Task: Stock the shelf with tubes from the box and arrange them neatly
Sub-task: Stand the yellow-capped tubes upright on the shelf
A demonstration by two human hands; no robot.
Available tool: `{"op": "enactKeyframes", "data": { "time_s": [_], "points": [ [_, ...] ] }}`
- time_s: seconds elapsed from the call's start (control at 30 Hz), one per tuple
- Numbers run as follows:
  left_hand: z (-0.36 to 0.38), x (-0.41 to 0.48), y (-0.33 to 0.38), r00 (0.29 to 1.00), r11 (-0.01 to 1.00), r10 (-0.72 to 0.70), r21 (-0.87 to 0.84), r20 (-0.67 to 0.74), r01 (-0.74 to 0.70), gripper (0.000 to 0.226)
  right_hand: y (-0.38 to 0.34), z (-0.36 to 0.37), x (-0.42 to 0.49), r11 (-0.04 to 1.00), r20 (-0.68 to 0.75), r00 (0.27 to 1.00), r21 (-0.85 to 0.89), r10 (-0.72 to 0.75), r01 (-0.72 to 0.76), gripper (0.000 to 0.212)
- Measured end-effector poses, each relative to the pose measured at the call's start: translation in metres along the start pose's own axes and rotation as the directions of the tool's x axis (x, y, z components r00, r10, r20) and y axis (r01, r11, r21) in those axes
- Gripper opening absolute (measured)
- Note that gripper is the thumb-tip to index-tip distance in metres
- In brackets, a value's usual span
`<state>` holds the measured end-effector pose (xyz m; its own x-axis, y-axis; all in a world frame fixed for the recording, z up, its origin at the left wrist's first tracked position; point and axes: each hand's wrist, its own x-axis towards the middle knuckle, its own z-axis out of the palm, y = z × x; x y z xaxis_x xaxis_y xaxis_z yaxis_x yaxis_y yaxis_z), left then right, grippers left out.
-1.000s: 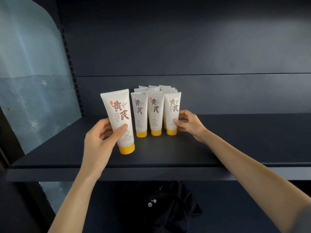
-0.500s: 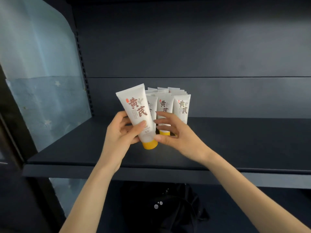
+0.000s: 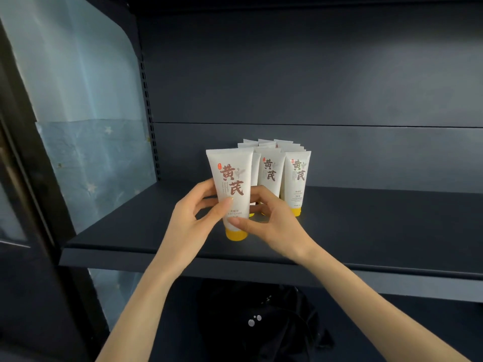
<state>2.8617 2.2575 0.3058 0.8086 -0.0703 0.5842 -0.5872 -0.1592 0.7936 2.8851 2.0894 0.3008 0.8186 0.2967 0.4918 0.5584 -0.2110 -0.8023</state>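
Note:
A white tube with a yellow cap [image 3: 230,184] stands upright, cap down, just above the front part of the dark shelf [image 3: 379,226]. My left hand [image 3: 193,218] grips its lower half from the left, thumb on the front. My right hand [image 3: 271,218] holds it from the right, thumb pressed near the cap and fingers curled behind it. Behind it stands a tight cluster of several identical tubes [image 3: 285,173], caps down, in rows running toward the back panel. The box is not in view.
The shelf's back panel [image 3: 339,87] rises behind the cluster. A slotted upright [image 3: 149,113] and a bluish side wall [image 3: 86,126] close off the left end. A dark bag [image 3: 258,320] lies below the shelf.
My right hand left the cluster's right side and came across to take the held tube near its cap. The tube moved right toward the cluster and turned upright.

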Motion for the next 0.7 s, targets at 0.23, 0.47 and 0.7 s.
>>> {"op": "enactKeyframes", "data": {
  "time_s": [0.23,0.47,0.7],
  "points": [
    [-0.036,-0.031,-0.025,0.982,0.589,-0.187,0.802,0.018,0.098,0.082,0.019,0.002,0.023,0.98,-0.106,0.987,-0.146,0.12,-0.135,0.04],
    [-0.056,-0.052,-0.034,0.968,0.489,-0.25,0.862,-0.008,0.133,0.084,0.038,0.012,0.038,0.948,-0.201,0.955,-0.191,0.216,-0.255,0.042],
    [-0.062,-0.061,-0.029,0.965,0.526,-0.263,0.837,-0.012,0.153,0.083,0.04,0.022,0.045,0.933,-0.26,0.93,-0.182,0.258,-0.31,0.047]
  ]
}}
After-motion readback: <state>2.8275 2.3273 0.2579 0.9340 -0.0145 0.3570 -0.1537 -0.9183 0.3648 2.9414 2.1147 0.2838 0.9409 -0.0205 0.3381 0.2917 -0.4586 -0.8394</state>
